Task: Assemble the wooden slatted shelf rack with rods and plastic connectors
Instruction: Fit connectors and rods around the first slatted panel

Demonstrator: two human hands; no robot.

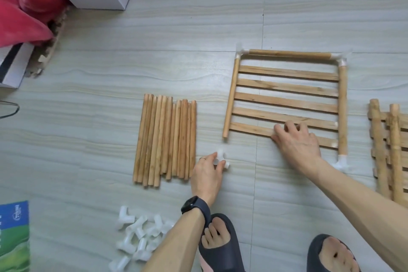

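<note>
left hand point(206, 174): thumb and fingertips pinching a white corner connector point(220, 159), held just off the floor point(110, 95), sockets free. Watch point(195, 205) on that wrist.
corner connector: sits btw the rod bundle and the shelf panel, just below the panel's near-left corner. Prob. being lined up w/ that corner.
right hand point(298, 141): fingers laid flat-ish across the two nearest slats, palm down, gripping nothing. Looks like a brace, so the frame won't skate away when a connector gets pushed on.
shelf panel point(287, 86): flat on the floor, slats running across btw two side rods, one cross rod at the far end.
corners: three carry white connectors already: far-left, far-right, near-right. Near-left rod end point(225, 133) is bare wood. That's the gap to fill.
rod bundle point(165, 139): loose rods side by side, left of the panel, close to the left hand. Handy for the near cross rod, I'd guess.
spare connectors point(139, 236): white pile by the left forearm, within easy reach.
more panels point(393, 150): stacked at far right, part out of view, no connectors that I can see.
progress: early. One panel nearly framed, near side open.
next move: socket must meet the bare rod end square; a tilted push could shove the panel sideways.
</note>
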